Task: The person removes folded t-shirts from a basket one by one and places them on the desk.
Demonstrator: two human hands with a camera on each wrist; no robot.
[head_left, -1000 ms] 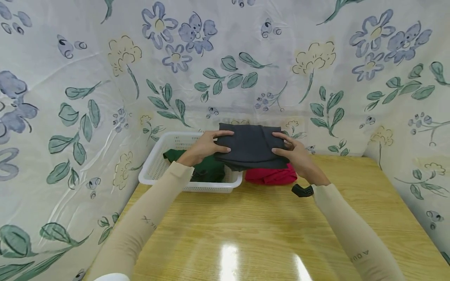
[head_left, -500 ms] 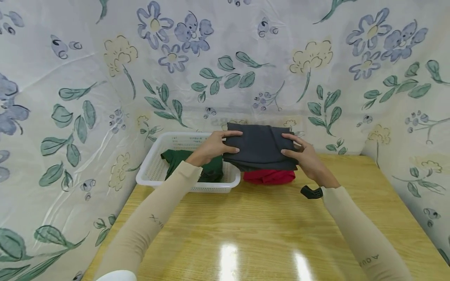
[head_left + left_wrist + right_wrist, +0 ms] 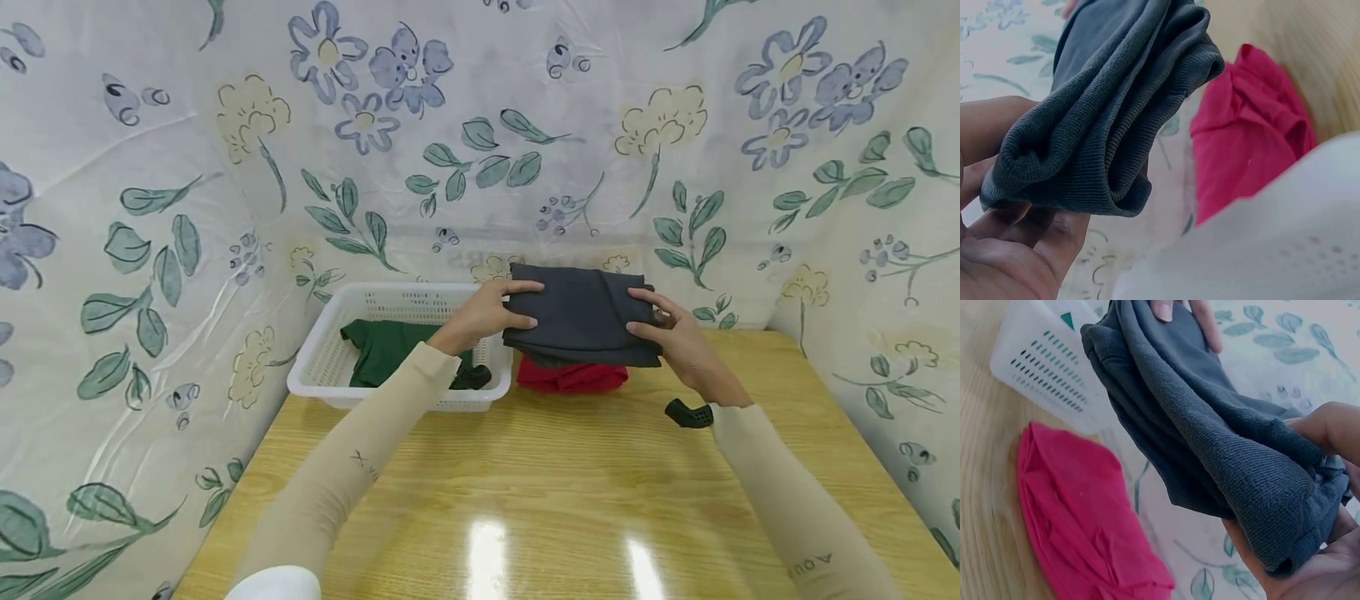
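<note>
A dark grey folded garment (image 3: 581, 312) is held in the air between both hands, its layered, ribbed edges showing in the left wrist view. At its left end my left hand (image 3: 487, 317) grips it, thumb on the near face and fingers around the edge. My right hand (image 3: 675, 333) grips the opposite end in the same way. Below and behind it lies a folded red garment (image 3: 573, 377) on the table, partly hidden in the head view; the right wrist view shows it apart from the grey one.
A white plastic basket (image 3: 318, 354) with a dark green garment (image 3: 382, 346) inside stands at the back left, beside the red garment. The wooden table (image 3: 480, 492) meets a flower-printed cloth wall (image 3: 450, 200) behind and at the sides. Black wrist mounts (image 3: 688, 414) stick out from the sleeves.
Both hands have carried the grey garment to the right, away from the basket and over the red garment. The grip has stayed the same, and more of the basket's right side shows.
</note>
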